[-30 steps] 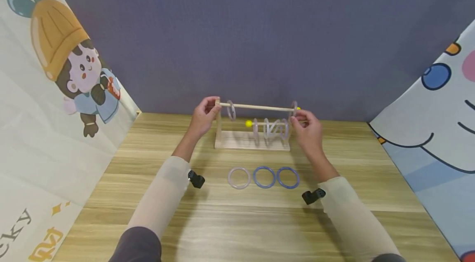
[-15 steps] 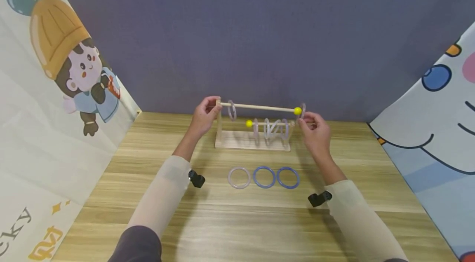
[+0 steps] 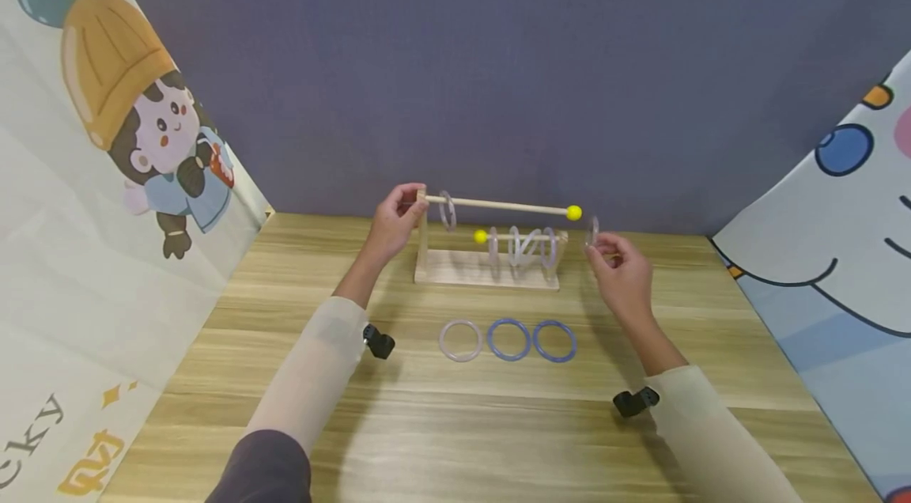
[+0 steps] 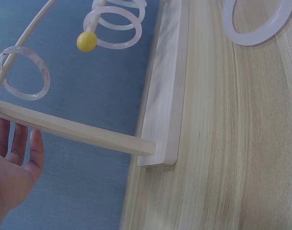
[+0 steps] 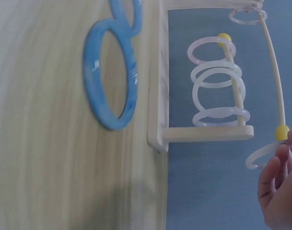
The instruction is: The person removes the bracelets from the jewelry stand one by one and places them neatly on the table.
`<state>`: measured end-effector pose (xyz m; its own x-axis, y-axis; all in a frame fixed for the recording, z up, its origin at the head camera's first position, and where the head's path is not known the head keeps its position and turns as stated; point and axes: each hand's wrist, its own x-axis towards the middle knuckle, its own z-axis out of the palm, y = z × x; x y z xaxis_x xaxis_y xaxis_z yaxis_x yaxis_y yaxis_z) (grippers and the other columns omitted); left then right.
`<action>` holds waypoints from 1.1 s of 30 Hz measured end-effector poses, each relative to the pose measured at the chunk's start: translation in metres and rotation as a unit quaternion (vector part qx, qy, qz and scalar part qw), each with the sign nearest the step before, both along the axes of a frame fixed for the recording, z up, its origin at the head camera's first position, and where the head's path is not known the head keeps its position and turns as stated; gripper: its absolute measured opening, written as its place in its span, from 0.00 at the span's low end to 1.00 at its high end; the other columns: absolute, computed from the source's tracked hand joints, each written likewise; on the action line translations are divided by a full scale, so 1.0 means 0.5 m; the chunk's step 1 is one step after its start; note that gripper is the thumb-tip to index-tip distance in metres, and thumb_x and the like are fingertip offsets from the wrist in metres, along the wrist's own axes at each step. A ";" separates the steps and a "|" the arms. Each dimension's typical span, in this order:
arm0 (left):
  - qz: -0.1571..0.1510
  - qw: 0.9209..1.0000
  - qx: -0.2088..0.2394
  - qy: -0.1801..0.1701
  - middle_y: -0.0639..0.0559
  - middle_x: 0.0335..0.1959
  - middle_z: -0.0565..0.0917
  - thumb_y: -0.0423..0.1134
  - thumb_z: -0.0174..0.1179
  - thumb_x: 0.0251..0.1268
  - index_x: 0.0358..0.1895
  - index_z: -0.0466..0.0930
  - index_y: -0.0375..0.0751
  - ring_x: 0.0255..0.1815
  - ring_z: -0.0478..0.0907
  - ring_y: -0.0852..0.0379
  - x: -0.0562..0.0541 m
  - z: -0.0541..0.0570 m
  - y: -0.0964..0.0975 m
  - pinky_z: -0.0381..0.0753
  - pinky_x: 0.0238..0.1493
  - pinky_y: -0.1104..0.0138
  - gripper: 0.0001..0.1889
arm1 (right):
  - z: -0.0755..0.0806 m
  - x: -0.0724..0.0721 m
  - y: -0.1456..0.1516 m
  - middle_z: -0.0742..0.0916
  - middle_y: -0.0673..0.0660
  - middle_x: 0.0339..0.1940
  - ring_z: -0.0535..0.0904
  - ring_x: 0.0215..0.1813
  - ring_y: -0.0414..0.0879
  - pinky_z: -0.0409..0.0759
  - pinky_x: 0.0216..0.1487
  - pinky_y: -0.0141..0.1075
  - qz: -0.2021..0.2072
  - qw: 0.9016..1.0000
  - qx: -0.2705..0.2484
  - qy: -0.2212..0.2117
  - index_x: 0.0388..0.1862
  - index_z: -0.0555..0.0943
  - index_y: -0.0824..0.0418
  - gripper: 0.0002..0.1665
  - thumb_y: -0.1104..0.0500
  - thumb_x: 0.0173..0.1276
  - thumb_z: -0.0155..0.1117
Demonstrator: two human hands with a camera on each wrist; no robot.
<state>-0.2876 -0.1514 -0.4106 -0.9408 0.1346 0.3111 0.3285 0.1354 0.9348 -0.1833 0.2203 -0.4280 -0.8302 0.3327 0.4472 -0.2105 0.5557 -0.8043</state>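
At the right hand's point(image 3: 626, 277) fingertips: translucent pale-purple plastic-looking ring point(image 3: 593, 230), pinched at its near edge, off the rod. Just left of this grip and a little higher, apart from the ring, is the yellow ball point(image 3: 573, 213) ending the long pale wooden rod point(image 3: 505, 206). Judgement on handling: keep the ring's plane square across the rod and its hole centred on the ball whenever passing it; a light hold on the rim should avoid snagging and bending the rod.

Left of and slightly below the grip: short wooden upright point(image 5: 208, 134), carrying a short wooden rod with four pale translucent rings point(image 3: 513, 250), one leaning. These seem best left unbumped. Below that, the flat wooden base point(image 3: 455, 270). Nearer the person, on the wood-grain tabletop point(image 3: 441, 424): two blue rings point(image 3: 535, 339) and, further left, one pale pinkish ring point(image 3: 441, 339).

Far left of the grip: another clear ring point(image 4: 28, 97) hangs on the long rod beside the tall wooden upright point(image 4: 78, 132). The left hand point(image 3: 394, 225) holds that upright's top between thumb and fingers; firm bracing there should limit wobble.

Writing: none legible on the apparatus. Farthest left, the printed cartoon panel point(image 3: 43, 250) reads "cky", cropped; orange characters below, not readable.
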 end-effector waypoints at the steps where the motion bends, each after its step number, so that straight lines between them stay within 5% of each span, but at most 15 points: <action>1: 0.000 1.000 0.000 -0.001 0.37 0.53 0.81 0.41 0.61 0.75 0.64 0.76 0.37 0.42 0.79 0.61 -0.001 0.000 0.000 0.81 0.40 0.75 0.20 | -0.001 0.004 0.003 0.84 0.42 0.31 0.74 0.25 0.27 0.73 0.25 0.19 0.001 1.000 0.009 -0.003 0.47 0.85 0.67 0.12 0.65 0.66 0.70; 9: -0.001 1.000 0.001 0.000 0.37 0.54 0.81 0.39 0.60 0.76 0.64 0.75 0.36 0.42 0.78 0.63 -0.003 0.002 0.004 0.82 0.41 0.74 0.19 | -0.016 0.036 0.033 0.88 0.62 0.33 0.71 0.24 0.26 0.68 0.21 0.19 0.020 0.992 0.119 -0.033 0.45 0.85 0.68 0.11 0.64 0.65 0.71; 14: -0.004 1.000 0.000 -0.001 0.38 0.53 0.81 0.40 0.61 0.75 0.64 0.76 0.37 0.42 0.79 0.61 -0.004 0.002 0.004 0.81 0.40 0.74 0.19 | -0.031 0.058 0.049 0.88 0.59 0.28 0.69 0.23 0.28 0.67 0.22 0.22 0.061 0.978 0.198 -0.024 0.39 0.86 0.67 0.08 0.66 0.62 0.73; 22: -0.006 1.000 0.004 -0.004 0.38 0.51 0.81 0.39 0.60 0.75 0.65 0.74 0.34 0.41 0.78 0.61 -0.002 0.000 0.003 0.81 0.39 0.74 0.20 | -0.047 0.089 0.066 0.87 0.50 0.27 0.66 0.22 0.30 0.68 0.22 0.29 0.139 0.928 0.341 -0.057 0.41 0.87 0.64 0.10 0.64 0.61 0.73; 28: -0.002 1.000 0.001 -0.002 0.38 0.53 0.81 0.40 0.61 0.75 0.64 0.75 0.37 0.41 0.78 0.62 -0.001 0.000 0.000 0.81 0.40 0.75 0.20 | -0.060 0.106 0.071 0.87 0.45 0.27 0.76 0.26 0.35 0.77 0.27 0.32 0.176 0.885 0.414 -0.118 0.42 0.87 0.60 0.09 0.61 0.62 0.72; 33: -0.003 1.000 0.006 -0.002 0.39 0.52 0.81 0.40 0.61 0.75 0.65 0.75 0.36 0.41 0.78 0.62 0.000 -0.001 -0.001 0.81 0.40 0.75 0.20 | -0.078 0.118 0.073 0.84 0.43 0.25 0.75 0.25 0.34 0.75 0.25 0.31 0.193 0.867 0.444 -0.120 0.37 0.86 0.57 0.07 0.61 0.60 0.74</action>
